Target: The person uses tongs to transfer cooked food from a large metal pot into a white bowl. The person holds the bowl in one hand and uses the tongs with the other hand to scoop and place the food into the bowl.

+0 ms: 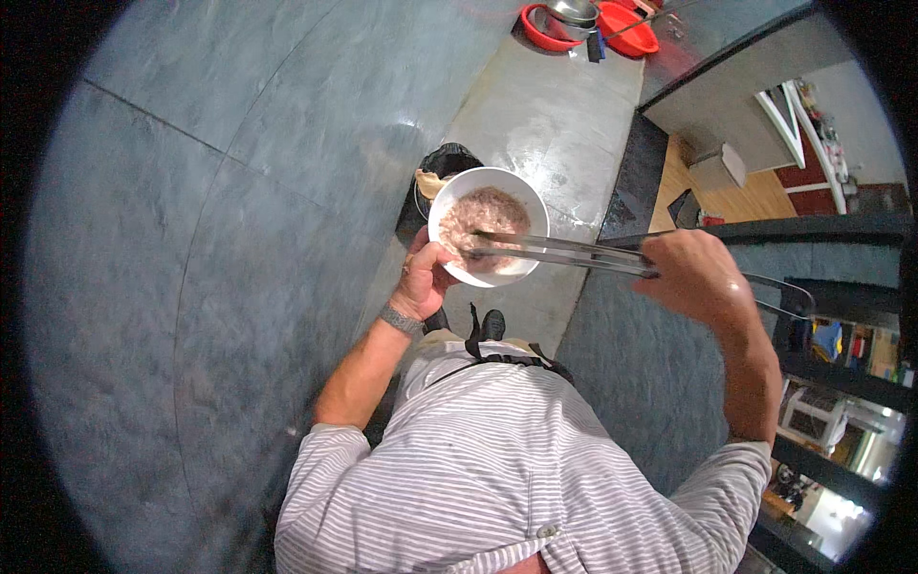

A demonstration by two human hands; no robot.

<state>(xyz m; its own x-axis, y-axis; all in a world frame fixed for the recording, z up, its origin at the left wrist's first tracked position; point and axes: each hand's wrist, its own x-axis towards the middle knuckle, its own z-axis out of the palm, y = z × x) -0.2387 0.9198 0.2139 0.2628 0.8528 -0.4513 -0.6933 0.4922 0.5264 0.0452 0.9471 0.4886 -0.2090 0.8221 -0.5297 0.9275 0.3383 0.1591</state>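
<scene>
My left hand (424,281) grips the lower left rim of a white bowl (506,279), thumb at the edge and fingers beneath. Inside the bowl lies a wet, pinkish-brown mixture (495,208); what it is made of I cannot tell. My right hand (692,276) is closed around long metal tongs (574,256), which reach leftwards across the rim. Their two tips dip into the mixture near the bowl's centre, a little apart. The bowl is held up above the floor, in front of my striped shirt.
Behind the bowl stands a bin with a black liner (450,154) and something tan at its rim. Red basins (627,32) and metal bowls (571,21) are at the far top. Open shelves (825,423) with various items line the right side. My shoes (493,324) show below the bowl.
</scene>
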